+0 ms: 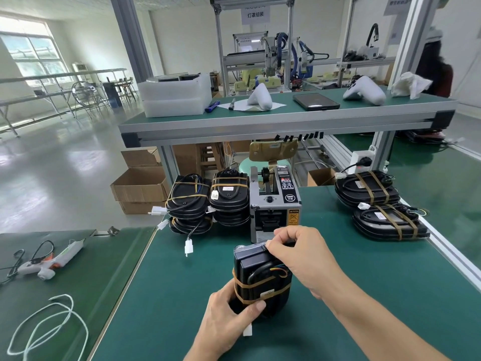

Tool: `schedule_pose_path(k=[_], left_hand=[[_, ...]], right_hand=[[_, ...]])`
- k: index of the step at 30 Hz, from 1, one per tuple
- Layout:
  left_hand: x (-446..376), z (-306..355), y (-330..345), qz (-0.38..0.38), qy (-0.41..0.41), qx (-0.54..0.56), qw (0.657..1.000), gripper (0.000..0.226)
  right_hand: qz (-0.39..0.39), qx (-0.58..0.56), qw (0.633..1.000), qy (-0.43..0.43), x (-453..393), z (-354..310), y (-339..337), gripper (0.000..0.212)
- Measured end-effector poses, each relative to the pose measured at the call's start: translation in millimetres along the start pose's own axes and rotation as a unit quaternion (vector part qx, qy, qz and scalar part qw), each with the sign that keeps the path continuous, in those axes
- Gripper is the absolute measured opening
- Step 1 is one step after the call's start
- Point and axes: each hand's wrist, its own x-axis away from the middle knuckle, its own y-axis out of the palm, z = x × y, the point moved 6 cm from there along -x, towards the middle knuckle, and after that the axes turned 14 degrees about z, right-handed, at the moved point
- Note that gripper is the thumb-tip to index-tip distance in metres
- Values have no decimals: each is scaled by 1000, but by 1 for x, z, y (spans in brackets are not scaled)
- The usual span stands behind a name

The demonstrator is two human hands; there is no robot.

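Head view:
- Black bundle stands on end on the green table, near the front edge, just in front of the tape dispenser. It's a stack of flat black units with a cable tucked in front.
- Brown tape is wrapped around the bundle's lower half in crossing bands.
- Left hand grips the bundle low down. The fingers are curled round its left side and the thumb lies across the front over the tape.
- Right hand is at the top, fingers bunched, pinching the bundle's upper edge next to the dispenser outlet. Can't tell whether a tape end is between the fingertips.
- White plug hangs just below the left thumb.
- Taped stacks sit left of the dispenser, touching it. Two more taped bundles lie on the right, well apart from the hands.
- Glue gun and a white cord are on the neighbouring table to the left.
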Motion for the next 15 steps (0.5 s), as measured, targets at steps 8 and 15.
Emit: schedule_pose_path(k=[8, 15], left_hand=[[0, -2, 0, -2, -2, -6, 1000, 44], [0, -2, 1, -1, -2, -6, 1000, 42]], right_hand=[[0, 18, 1000, -14, -1, -1, 0, 14], [0, 19, 1000, -12, -2, 2, 0, 13]])
